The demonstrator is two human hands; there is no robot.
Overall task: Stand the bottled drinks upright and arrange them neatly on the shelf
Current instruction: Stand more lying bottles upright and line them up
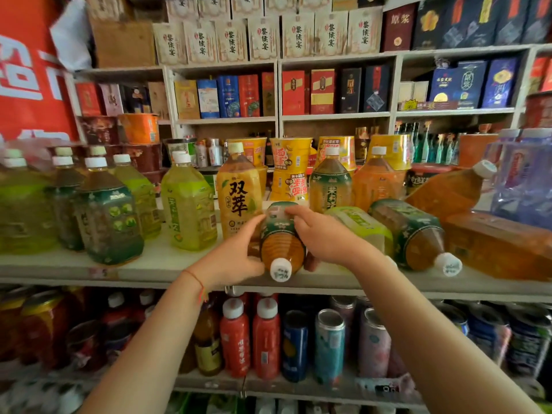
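A green-labelled tea bottle (280,243) lies on its side on the white shelf (167,261), its white cap pointing toward me. My left hand (239,255) holds its left flank and my right hand (321,234) grips it from the top and right. To the right lie a pale green bottle (361,225), another green-labelled bottle (415,234) and an orange bottle (501,246), all on their sides. A further orange bottle (451,189) leans tilted behind them. Several bottles stand upright at left and behind, among them a yellow one (239,192).
Yellow noodle cups (289,168) stand behind the bottles. A purple plastic pack (525,180) sits at the far right. The lower shelf holds red bottles (251,339) and cans (328,345). Boxed goods fill the upper shelves.
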